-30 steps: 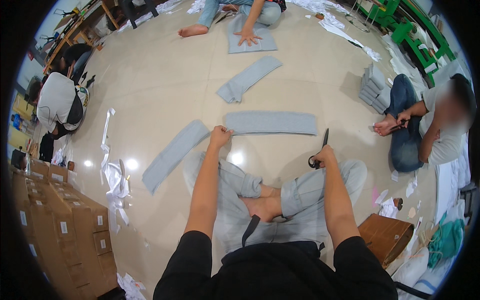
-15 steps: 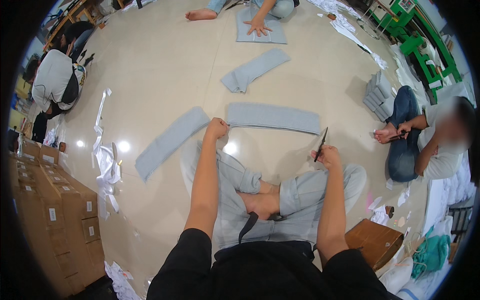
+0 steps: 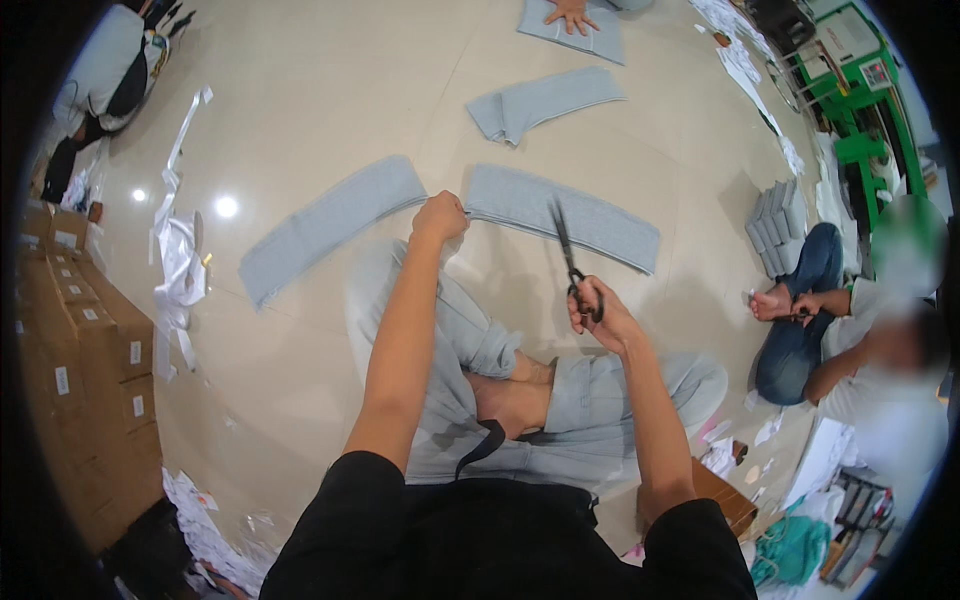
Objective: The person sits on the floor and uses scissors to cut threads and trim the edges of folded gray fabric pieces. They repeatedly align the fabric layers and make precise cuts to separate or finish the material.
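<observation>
My left hand [image 3: 440,217] is closed in a pinch on the near left end of a folded grey fabric strip [image 3: 563,205] lying flat on the floor. A second grey strip [image 3: 330,225] lies angled just left of that hand. My right hand [image 3: 602,316] grips black-handled scissors [image 3: 563,235], their blades pointing up and toward the left over the right strip's lower edge. A third grey piece [image 3: 545,105], with a folded-over end, lies farther forward. My crossed legs in light grey trousers are under both forearms.
A co-worker's hand [image 3: 573,18] rests on grey fabric ahead. Another person [image 3: 800,340] sits at right beside stacked grey bundles [image 3: 775,225] and a green machine [image 3: 860,150]. Stacked cartons [image 3: 80,360], white scraps [image 3: 180,270] and a person in white [image 3: 100,80] are on the left.
The scissors in my right hand have swung leftward and up, toward the strip. The view has shifted, and my left hand still holds the strip's end.
</observation>
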`<state>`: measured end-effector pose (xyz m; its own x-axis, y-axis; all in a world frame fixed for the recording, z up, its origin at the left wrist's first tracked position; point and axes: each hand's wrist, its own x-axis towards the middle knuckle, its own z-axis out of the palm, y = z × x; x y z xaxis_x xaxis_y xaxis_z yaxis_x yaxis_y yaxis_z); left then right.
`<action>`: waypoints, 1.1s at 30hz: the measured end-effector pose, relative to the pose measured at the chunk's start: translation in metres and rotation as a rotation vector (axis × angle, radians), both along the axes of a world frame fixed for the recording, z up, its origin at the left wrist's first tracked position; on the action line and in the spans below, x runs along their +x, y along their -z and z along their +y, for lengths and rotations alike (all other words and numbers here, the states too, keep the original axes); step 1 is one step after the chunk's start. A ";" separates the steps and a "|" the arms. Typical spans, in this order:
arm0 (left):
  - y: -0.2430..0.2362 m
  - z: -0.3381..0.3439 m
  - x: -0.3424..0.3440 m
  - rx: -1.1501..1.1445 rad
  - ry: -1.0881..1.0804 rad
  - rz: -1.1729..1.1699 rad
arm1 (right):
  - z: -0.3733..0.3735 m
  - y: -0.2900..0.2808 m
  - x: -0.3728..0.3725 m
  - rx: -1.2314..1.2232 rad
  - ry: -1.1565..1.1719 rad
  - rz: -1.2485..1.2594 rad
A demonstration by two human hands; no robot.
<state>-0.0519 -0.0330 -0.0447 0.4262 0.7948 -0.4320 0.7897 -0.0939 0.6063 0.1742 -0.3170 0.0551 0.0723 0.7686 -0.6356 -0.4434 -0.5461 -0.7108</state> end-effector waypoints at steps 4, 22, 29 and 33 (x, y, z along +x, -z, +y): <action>0.006 0.010 -0.004 -0.135 -0.116 -0.150 | 0.031 0.017 0.008 0.022 -0.307 0.055; -0.021 0.026 0.005 -0.258 -0.142 -0.131 | 0.109 0.019 0.010 0.088 -0.560 -0.855; -0.035 0.026 0.001 -0.240 -0.150 -0.099 | 0.108 0.024 0.006 0.112 -0.623 -1.126; -0.041 0.026 0.000 -0.228 -0.121 -0.030 | 0.105 0.033 0.003 0.188 -0.603 -1.233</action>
